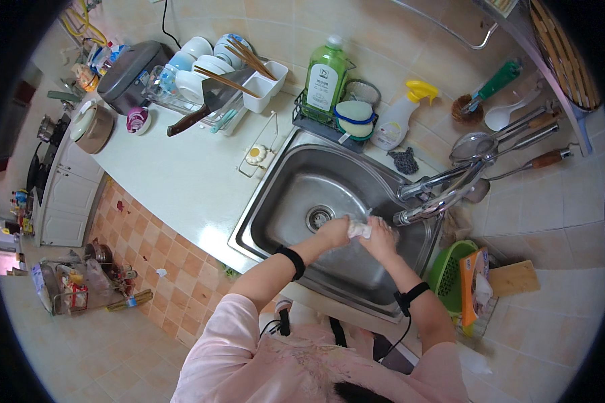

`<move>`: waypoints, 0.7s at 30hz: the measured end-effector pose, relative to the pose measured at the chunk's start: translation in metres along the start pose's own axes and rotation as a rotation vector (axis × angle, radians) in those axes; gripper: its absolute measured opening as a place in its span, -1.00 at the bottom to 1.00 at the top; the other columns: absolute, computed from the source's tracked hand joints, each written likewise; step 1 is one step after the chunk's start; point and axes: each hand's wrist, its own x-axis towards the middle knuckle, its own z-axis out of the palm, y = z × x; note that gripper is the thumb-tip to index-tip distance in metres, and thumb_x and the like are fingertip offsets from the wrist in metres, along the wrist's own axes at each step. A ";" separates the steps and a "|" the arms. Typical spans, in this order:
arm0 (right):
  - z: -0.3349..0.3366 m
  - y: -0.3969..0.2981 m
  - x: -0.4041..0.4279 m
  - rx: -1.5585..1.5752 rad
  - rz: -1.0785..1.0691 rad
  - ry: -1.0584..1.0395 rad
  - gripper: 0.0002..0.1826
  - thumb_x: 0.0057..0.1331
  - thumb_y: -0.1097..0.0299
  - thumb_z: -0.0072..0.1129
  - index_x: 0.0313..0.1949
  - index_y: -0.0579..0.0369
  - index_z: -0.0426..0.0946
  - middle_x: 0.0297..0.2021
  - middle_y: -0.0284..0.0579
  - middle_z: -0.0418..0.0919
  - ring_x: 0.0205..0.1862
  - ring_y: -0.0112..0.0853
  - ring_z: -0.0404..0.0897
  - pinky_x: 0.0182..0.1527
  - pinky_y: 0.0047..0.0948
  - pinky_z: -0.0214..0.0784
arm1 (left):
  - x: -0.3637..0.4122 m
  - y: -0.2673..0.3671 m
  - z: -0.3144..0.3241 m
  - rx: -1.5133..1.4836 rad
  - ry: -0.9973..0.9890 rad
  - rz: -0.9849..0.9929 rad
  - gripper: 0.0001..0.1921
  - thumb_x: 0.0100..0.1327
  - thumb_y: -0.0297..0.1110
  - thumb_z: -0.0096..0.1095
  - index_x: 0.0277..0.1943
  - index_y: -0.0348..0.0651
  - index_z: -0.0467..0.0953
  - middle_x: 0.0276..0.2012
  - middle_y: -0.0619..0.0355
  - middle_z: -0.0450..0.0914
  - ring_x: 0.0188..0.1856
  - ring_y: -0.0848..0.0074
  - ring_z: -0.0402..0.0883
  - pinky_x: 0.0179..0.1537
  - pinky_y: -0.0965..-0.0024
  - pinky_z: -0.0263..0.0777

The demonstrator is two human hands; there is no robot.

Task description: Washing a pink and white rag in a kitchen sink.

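Over the stainless steel sink [292, 201], a crumpled white cloth [359, 229] is bunched between my two hands. My left hand [336, 231] grips its left end, close to the drain strainer [319, 218]. The other end is in my right hand [380, 239], just beside the spout of the chrome faucet [408, 215]. Fingers cover most of the cloth, so its full shape is hidden. Water seems to run by my right hand, though this is blurred.
Behind the sink stand a green detergent bottle [325, 75], sponges [355, 120] and a spray bottle [396, 121]. A cleaver [217, 98] lies across the dish rack at the back left. On the right are a green colander [446, 277] and a tissue pack [474, 287].
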 end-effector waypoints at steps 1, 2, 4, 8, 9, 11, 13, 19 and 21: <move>0.002 -0.002 0.000 -0.001 -0.017 0.002 -0.50 -0.11 0.36 0.10 -0.12 0.13 0.22 -0.15 0.04 0.32 -0.14 -0.14 0.33 -0.16 -0.23 0.17 | -0.001 -0.009 0.000 -0.243 -0.121 -0.230 -0.63 -0.25 -0.31 0.20 -0.34 -0.34 0.36 -0.50 -0.08 0.47 -0.45 0.20 0.50 -0.46 0.28 0.36; 0.009 -0.002 -0.002 -0.085 -0.192 0.088 -0.38 -0.12 0.36 0.11 -0.02 0.12 0.11 -0.10 0.05 0.27 -0.07 -0.14 0.27 -0.07 -0.23 0.10 | -0.002 -0.031 0.009 -0.437 -0.065 -0.175 -0.59 -0.33 -0.24 0.27 -0.37 -0.30 0.41 -0.59 0.02 0.48 -0.55 0.35 0.49 -0.58 0.38 0.32; 0.013 0.009 -0.014 -0.081 -0.318 0.075 -0.16 -0.13 0.42 0.13 0.13 0.07 -0.12 -0.01 0.06 0.13 0.02 -0.12 0.15 0.05 -0.23 -0.02 | 0.000 -0.006 -0.013 -0.585 -0.338 -0.310 -0.62 -0.32 -0.23 0.27 -0.40 -0.27 0.42 -0.61 0.10 0.47 -0.60 0.45 0.46 -0.63 0.45 0.28; 0.023 0.010 -0.018 -0.112 -0.470 0.104 -0.15 -0.19 0.41 0.16 0.12 0.05 -0.09 -0.11 0.02 0.20 -0.04 -0.15 0.22 -0.04 -0.31 0.13 | -0.015 0.022 -0.038 -0.806 -0.735 -0.448 -0.74 -0.26 -0.24 0.28 -0.51 -0.18 0.44 -0.65 0.27 0.41 -0.70 0.66 0.34 -0.74 0.62 0.13; 0.022 0.009 -0.017 -0.112 -0.470 0.103 -0.15 -0.19 0.41 0.16 0.12 0.05 -0.09 -0.11 0.02 0.20 -0.04 -0.15 0.22 -0.04 -0.31 0.13 | -0.021 0.029 -0.043 -0.911 -0.831 -0.439 -0.76 -0.26 -0.26 0.29 -0.54 -0.18 0.44 -0.66 0.27 0.40 -0.70 0.66 0.34 -0.75 0.62 0.12; 0.019 0.007 -0.014 -0.051 -0.534 0.006 -0.29 -0.16 0.36 0.14 0.04 0.09 0.06 -0.21 0.01 0.30 -0.19 -0.14 0.36 -0.19 -0.30 0.25 | -0.023 0.035 -0.043 -0.920 -0.839 -0.422 -0.81 -0.25 -0.31 0.29 -0.55 -0.15 0.44 -0.68 0.30 0.37 -0.69 0.67 0.32 -0.75 0.65 0.13; 0.022 0.006 -0.016 -0.040 -0.506 -0.037 -0.39 -0.16 0.34 0.15 -0.06 0.11 0.17 -0.28 -0.01 0.36 -0.25 -0.14 0.39 -0.24 -0.29 0.26 | -0.025 0.038 -0.045 -0.615 -0.696 -0.302 -0.82 -0.19 -0.30 0.25 -0.54 -0.19 0.46 -0.68 0.21 0.42 -0.61 0.60 0.42 -0.65 0.57 0.25; 0.025 -0.010 -0.009 -0.001 -0.340 -0.228 -0.76 -0.14 0.34 0.11 -0.48 0.22 0.39 -0.60 0.02 0.43 -0.49 -0.15 0.45 -0.39 -0.28 0.29 | -0.028 0.028 -0.018 0.215 -0.385 -0.137 -0.82 -0.17 -0.39 0.14 -0.41 -0.22 0.50 -0.39 -0.02 0.51 -0.32 0.28 0.51 -0.31 0.32 0.37; 0.028 -0.007 -0.007 0.061 -0.269 -0.317 -0.80 -0.11 0.36 0.06 -0.54 0.26 0.40 -0.65 0.03 0.42 -0.52 -0.23 0.47 -0.41 -0.32 0.29 | -0.024 0.028 -0.016 0.277 -0.339 -0.076 -0.83 -0.16 -0.37 0.13 -0.44 -0.22 0.50 -0.43 -0.01 0.51 -0.35 0.27 0.52 -0.34 0.32 0.38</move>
